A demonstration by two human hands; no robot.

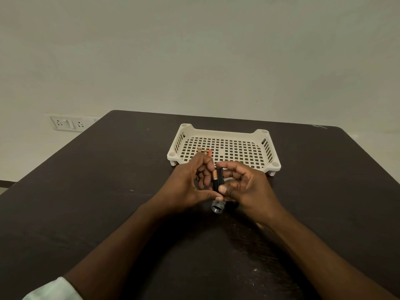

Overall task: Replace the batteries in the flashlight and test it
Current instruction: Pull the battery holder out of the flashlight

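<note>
1. Forearms enter from the near edge of the dark brown table (86,191); a pale sleeve cuff (52,289) shows at the lower left corner.
2. Grey metal flashlight section (218,206), open end toward the camera, sits just below the two hands; whether it rests on the table or hangs from the right hand cannot be told.
3. Left hand (190,182) is curled, thumb and fingers closed around the lower part of a black slotted battery holder (220,177), steadying it upright.
4. Right hand (244,187) grips the same holder from the other side, thumb tip pressed against its lower front, fingers arched over its top.
5. Copper-topped black cylindrical battery (215,178) lies in the left slot of the holder, apparently seated or nearly so.
6. Step in hand, by judgement: loading cells into the holder. It goes well if each cell's polarity matches the slot marking, the spring end is compressed first, and the thumb presses the cell flat until it snaps level; the left hand should keep the holder from twisting.
7. White perforated plastic tray (268,148) stands beyond the hands, near the table's middle.
8. Three small orange-and-red loose batteries (205,151) lie side by side in the tray's near-left part, partly hidden behind the left hand.
9. White wall socket plate (69,124) sits at far left.
</note>
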